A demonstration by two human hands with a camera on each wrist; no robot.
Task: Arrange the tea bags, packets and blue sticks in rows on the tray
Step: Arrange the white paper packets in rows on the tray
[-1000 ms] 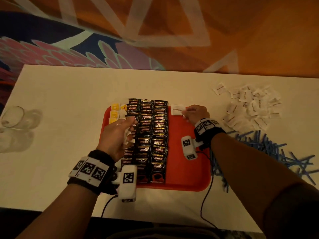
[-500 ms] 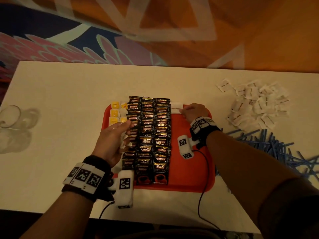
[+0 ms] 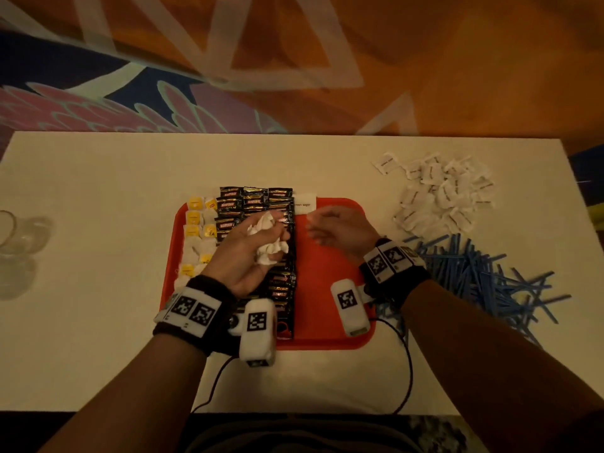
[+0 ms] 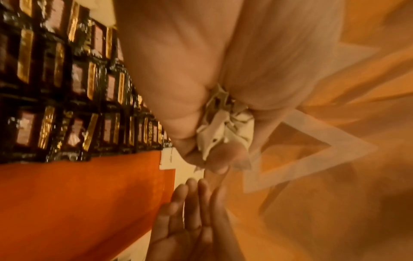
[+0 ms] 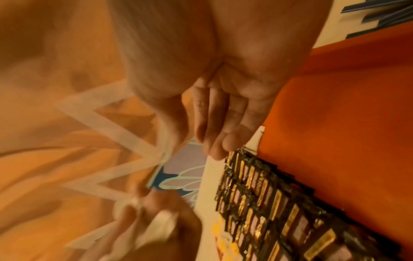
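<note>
A red tray (image 3: 330,289) lies on the white table, holding yellow-tagged tea bags (image 3: 196,223) in its left column and black packets (image 3: 255,197) in rows beside them. One white sugar packet (image 3: 305,203) lies at the tray's top edge, right of the black rows. My left hand (image 3: 258,243) hovers palm up over the black packets and grips a bunch of white packets (image 4: 223,130). My right hand (image 3: 330,227) floats just below the lone white packet, fingers straight (image 5: 214,127) and empty.
A loose heap of white packets (image 3: 438,194) lies on the table at the right, with a pile of blue sticks (image 3: 474,276) in front of it. A clear glass (image 3: 13,230) stands at the far left edge. Bare tray floor shows right of the black rows.
My right hand has let go of the white packet at the tray's top edge and drawn back. My left hand has turned palm up and moved right over the black packets.
</note>
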